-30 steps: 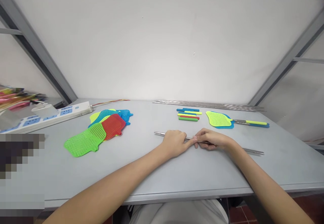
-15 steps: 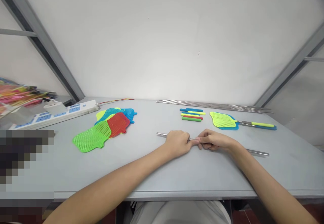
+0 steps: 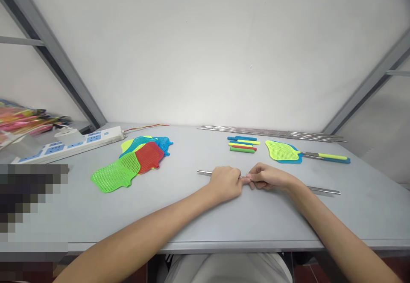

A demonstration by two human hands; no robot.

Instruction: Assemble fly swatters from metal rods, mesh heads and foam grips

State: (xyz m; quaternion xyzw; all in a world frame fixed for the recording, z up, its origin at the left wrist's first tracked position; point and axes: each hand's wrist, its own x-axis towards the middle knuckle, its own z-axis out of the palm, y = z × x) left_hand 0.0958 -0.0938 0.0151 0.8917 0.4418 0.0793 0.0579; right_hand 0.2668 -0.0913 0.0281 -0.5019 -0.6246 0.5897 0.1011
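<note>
Rod (image 3: pixel 324 190) gripped in both hands, over the table (image 3: pixel 246 221).
Its left part is enclosed by the left hand (image 3: pixel 226 181); nearby, it is pinched by the right hand's (image 3: pixel 268 176) thumb and fingers. Handles (image 3: pixel 241 144) are laid beyond, swatter heads (image 3: pixel 150 159) farther left.

The hands (image 3: pixel 226 181) and forearms (image 3: pixel 166 220) are bare; the forearms are slim and tapered. The garment (image 3: pixel 227 269) is pale grey-white, lightly creased, and only partly in view.

No readable text or labels
</note>
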